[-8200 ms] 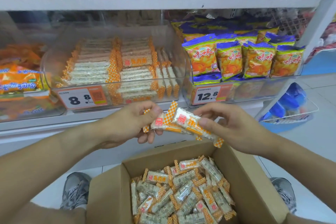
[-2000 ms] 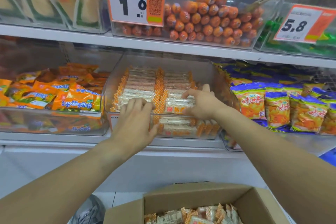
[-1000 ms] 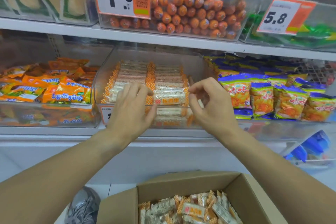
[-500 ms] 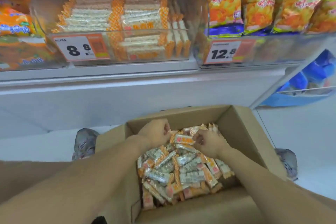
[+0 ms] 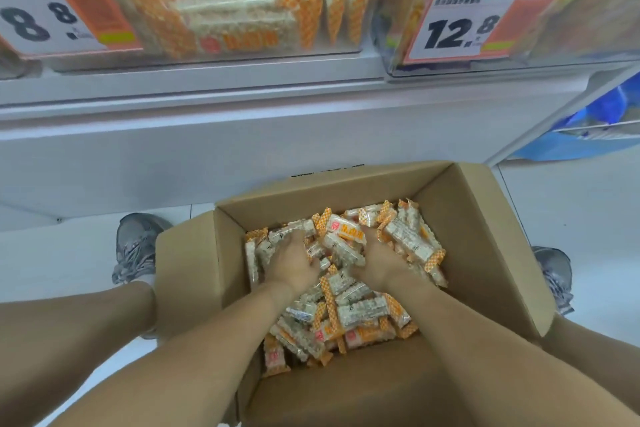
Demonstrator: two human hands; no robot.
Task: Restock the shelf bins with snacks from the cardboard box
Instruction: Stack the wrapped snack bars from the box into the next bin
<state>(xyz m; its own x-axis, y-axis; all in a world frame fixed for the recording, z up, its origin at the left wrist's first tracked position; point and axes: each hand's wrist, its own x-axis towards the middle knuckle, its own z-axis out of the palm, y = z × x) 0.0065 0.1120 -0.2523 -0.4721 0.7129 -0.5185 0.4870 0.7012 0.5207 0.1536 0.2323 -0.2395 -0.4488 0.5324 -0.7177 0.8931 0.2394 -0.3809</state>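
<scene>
Both hands are plunged into the cardboard box on the floor, among loose orange-and-white snack bars. The left hand and right hand have their fingers buried in the heap, so whether they grasp anything cannot be told. Grey shoes flank the box. On the shelf beyond, a clear bin holds stacked bars behind a tag reading 8.8; its right neighbour's tag reads 12.8

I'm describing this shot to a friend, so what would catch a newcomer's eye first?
Both hands, left hand and right hand, are plunged into a heap of orange-and-white snack bars in the open cardboard box on the floor. Above, a clear shelf bin of the same bars carries a bold 8.8 price tag at upper left.
</scene>
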